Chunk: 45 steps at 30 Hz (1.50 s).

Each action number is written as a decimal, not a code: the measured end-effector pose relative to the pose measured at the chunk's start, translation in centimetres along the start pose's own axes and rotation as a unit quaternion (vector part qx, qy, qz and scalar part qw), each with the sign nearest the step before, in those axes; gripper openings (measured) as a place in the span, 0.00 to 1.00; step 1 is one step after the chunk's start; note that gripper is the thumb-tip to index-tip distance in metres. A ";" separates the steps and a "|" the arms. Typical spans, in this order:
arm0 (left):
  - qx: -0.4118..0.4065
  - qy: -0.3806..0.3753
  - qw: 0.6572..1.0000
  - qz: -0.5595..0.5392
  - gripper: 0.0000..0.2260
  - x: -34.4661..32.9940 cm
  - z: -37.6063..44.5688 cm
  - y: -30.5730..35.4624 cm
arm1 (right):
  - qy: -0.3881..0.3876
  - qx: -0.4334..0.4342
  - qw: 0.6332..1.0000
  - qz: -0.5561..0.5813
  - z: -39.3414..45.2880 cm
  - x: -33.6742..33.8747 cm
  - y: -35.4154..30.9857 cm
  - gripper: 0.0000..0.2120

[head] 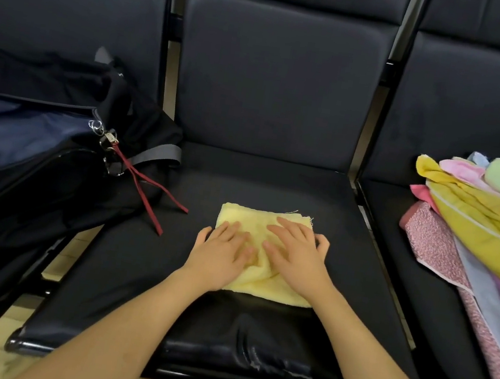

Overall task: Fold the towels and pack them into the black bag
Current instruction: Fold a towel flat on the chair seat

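Both hands lie flat on the pale yellow towel (pixel 261 223), the left hand (pixel 220 254) and right hand (pixel 295 255) side by side with fingers straight, pressing and smoothing rather than gripping; the right thumb reaches just past the towel's right edge. That towel sits in the middle of the centre seat (pixel 123 255), already doubled into a small, roughly square pad, so I'd judge its folding is nearly finished and it only wants lifting across.

On the left seat, the black bag (pixel 49 193) slumps with its mouth open, showing a dark blue lining; a red strap (pixel 149 189) trails from its zip onto the centre seat. I can see no towel inside it, though much of its interior is hidden.

On the right seat a loose heap of towels (pixel 482 222), yellow, pink, green and lilac, waits unfolded, so most of the work looks still ahead.
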<state>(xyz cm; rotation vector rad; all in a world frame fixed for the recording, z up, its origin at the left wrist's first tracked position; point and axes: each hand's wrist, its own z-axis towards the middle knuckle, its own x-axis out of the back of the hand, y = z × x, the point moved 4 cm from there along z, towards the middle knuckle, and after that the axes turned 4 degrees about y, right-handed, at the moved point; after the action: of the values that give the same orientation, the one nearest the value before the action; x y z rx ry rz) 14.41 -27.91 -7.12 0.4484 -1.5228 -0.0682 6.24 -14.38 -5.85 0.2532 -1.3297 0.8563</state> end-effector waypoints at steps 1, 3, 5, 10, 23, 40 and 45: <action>-0.004 0.007 1.000 0.005 0.21 0.2 -0.4 -0.1 | 0.000 -0.009 1.000 0.001 -0.2 -0.2 -0.5 0.35; -0.007 0.006 1.000 0.014 0.21 0.2 -1.4 -0.6 | -0.004 -0.034 0.999 0.004 -0.4 -0.6 -1.4 0.30; -0.003 -0.015 1.000 0.013 0.22 0.0 -2.4 -1.1 | -0.024 -0.053 0.998 0.014 -0.7 -0.8 -1.8 0.23; -0.014 -0.046 0.999 0.022 0.22 0.7 -4.0 -1.7 | 0.006 -0.071 0.997 0.029 -2.1 0.6 -1.3 0.12; -0.124 -0.045 0.990 0.051 0.19 1.6 -5.6 -1.0 | -0.067 0.047 0.996 -0.042 -5.1 3.1 -1.3 0.14; -0.117 0.064 0.991 -0.019 0.10 2.4 -5.3 -2.0 | -0.021 0.070 0.997 -0.016 -7.6 4.5 0.4 0.02; -0.126 0.052 0.991 0.002 0.14 2.2 -5.3 -2.0 | -0.061 0.028 0.998 -0.013 -7.6 3.5 0.7 0.13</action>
<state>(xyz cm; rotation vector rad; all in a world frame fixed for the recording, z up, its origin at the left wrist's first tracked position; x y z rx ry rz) 20.15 -29.22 -5.57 0.2431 -1.3916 -0.2270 11.41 -7.81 -4.82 0.3712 -1.4140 0.8685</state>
